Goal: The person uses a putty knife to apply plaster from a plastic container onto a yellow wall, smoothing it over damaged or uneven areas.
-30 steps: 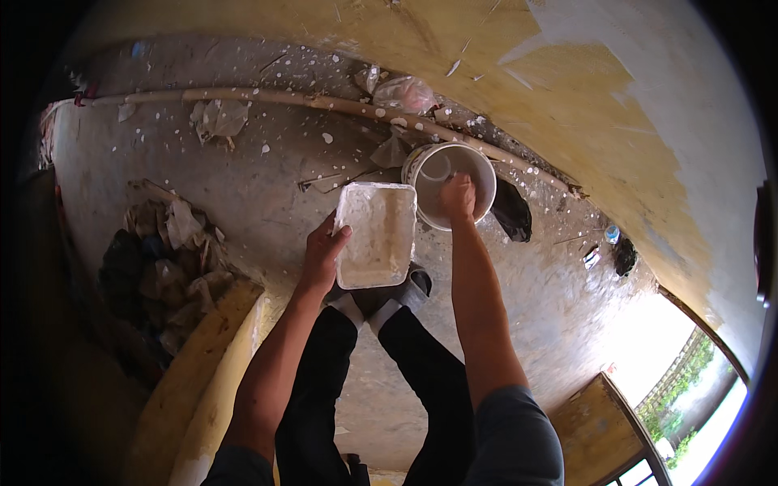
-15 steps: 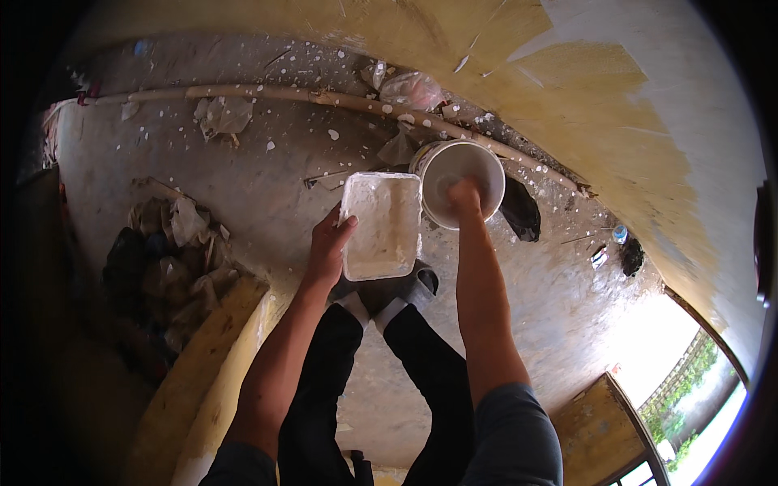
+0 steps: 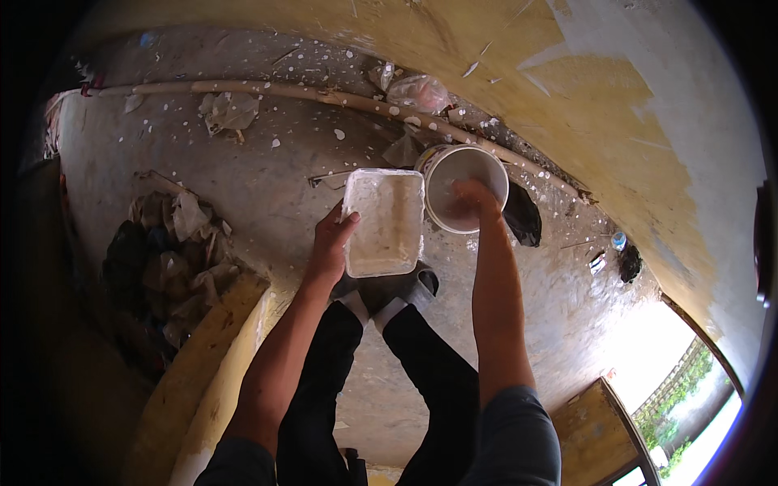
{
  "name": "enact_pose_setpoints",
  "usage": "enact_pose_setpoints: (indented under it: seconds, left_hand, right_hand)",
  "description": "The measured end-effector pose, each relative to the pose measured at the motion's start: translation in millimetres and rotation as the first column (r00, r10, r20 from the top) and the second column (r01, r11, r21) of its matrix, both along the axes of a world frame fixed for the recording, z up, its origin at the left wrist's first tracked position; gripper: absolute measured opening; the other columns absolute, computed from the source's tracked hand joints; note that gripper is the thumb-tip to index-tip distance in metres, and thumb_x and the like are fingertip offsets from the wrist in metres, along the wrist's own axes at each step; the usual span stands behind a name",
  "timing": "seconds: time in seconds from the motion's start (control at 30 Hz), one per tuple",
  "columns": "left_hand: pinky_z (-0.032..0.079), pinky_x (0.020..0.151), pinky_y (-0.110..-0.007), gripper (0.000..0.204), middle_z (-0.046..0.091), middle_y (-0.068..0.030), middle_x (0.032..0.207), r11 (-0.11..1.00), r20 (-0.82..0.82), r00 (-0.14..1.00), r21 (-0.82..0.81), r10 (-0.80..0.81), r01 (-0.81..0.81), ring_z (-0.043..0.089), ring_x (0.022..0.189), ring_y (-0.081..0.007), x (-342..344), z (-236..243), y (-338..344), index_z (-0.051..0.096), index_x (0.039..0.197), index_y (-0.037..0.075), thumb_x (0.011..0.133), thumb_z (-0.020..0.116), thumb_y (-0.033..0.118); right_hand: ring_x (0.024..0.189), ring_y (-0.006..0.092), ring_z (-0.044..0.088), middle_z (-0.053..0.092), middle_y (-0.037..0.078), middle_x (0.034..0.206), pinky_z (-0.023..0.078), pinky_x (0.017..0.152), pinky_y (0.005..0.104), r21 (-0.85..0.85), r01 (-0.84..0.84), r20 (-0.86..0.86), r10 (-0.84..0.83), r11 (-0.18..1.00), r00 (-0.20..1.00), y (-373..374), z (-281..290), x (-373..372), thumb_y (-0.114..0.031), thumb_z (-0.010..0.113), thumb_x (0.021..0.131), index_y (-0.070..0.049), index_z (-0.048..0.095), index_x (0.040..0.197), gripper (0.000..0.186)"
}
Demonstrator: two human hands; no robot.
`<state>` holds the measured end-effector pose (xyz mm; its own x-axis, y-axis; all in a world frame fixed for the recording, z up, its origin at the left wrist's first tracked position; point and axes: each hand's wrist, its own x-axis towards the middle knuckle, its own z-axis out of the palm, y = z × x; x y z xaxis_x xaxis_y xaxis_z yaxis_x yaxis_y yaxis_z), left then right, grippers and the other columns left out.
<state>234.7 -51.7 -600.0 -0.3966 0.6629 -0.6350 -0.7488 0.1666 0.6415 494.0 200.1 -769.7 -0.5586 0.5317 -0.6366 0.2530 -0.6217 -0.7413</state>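
My left hand (image 3: 334, 241) grips the left rim of a shallow white rectangular tray (image 3: 384, 227), thumb over the edge. The tray's inside is smeared with a pale, whitish coating. Just right of it a white round bucket (image 3: 498, 212) stands on the floor, its opening turned toward me. My right hand (image 3: 476, 198) reaches down inside that bucket. Its fingers are low in the bucket and blurred, so what they touch or hold does not show. The tray's upper right corner is close to the bucket's rim.
A long pole (image 3: 356, 100) lies along the wall base behind the bucket. Beside the bucket is a black plastic bag (image 3: 523, 217). A heap of crumpled bags (image 3: 174, 267) lies at the left, near a low yellow ledge (image 3: 203, 348). White paint spots dot the floor.
Inside the bucket my right hand has shifted slightly, and its forearm has swung a little to the right. The left hand and tray have stayed nearly in place.
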Motion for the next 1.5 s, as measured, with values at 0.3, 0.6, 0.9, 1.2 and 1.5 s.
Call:
enact_pose_setpoints:
  seconds: [0.3, 0.6, 0.9, 1.2, 1.5]
  left_hand:
    - [0.044, 0.095, -0.031, 0.054, 0.063, -0.0092, 0.117, 0.998, -0.054, 0.998, -0.058, 0.016, -0.019, 0.059, 0.105, -0.0150, -13, -3, -28, 0.050, 0.135, -0.002, 0.089, 0.065, 0.023]
    - [0.044, 0.094, -0.032, 0.053, 0.063, -0.0095, 0.117, 0.997, -0.016, 0.999, -0.067, 0.028, -0.029, 0.059, 0.105, -0.0156, -10, -3, -27, 0.051, 0.133, -0.002, 0.089, 0.065, 0.023]
    - [0.045, 0.093, -0.032, 0.053, 0.063, -0.0092, 0.116, 0.997, -0.001, 1.000, -0.071, 0.021, -0.021, 0.060, 0.103, -0.0151, -5, 2, -25, 0.051, 0.133, -0.003, 0.089, 0.065, 0.024]
    - [0.045, 0.092, -0.031, 0.053, 0.064, -0.0098, 0.115, 1.000, 0.010, 1.000, -0.006, 0.028, -0.028, 0.060, 0.102, -0.0151, -5, -3, -10, 0.051, 0.132, -0.002, 0.088, 0.065, 0.024]
    - [0.046, 0.090, -0.031, 0.052, 0.065, -0.0084, 0.112, 0.990, -0.067, 0.992, -0.090, 0.106, -0.112, 0.061, 0.099, -0.0144, -18, 0, -39, 0.053, 0.131, -0.002, 0.088, 0.066, 0.024]
  right_hand:
    - [0.093, 0.0386, 0.066, 0.069, 0.018, 0.098, 0.052, 0.082, 0.0461, 0.267, -0.739, 0.882, 0.153, 0.619, 0.446, -32, 30, -83, -0.018, 0.056, 0.087, -0.005, 0.065, 0.104, 0.024]
    - [0.104, 0.0429, 0.061, 0.060, 0.027, 0.115, 0.049, 0.090, 0.0490, 0.391, -0.541, 0.816, -0.009, 0.744, 0.577, -23, 22, -73, -0.014, 0.054, 0.084, -0.002, 0.044, 0.135, 0.053]
    - [0.104, 0.0418, 0.061, 0.063, 0.026, 0.112, 0.049, 0.088, 0.0468, 0.467, -0.546, 0.800, -0.068, 0.696, 0.597, -56, 40, -96, -0.011, 0.050, 0.084, -0.005, 0.054, 0.127, 0.044]
    - [0.088, 0.0312, 0.064, 0.063, 0.022, 0.102, 0.050, 0.082, 0.0355, 0.548, -0.170, -0.017, 0.214, 0.819, 0.977, -12, -53, -28, -0.033, 0.045, 0.091, 0.003, 0.060, 0.113, 0.044]
    - [0.086, 0.0301, 0.067, 0.070, 0.018, 0.091, 0.053, 0.079, 0.0339, 0.271, -0.707, 0.860, 0.166, 0.653, 0.482, -75, 18, -129, -0.018, 0.068, 0.074, -0.001, 0.070, 0.096, 0.028]
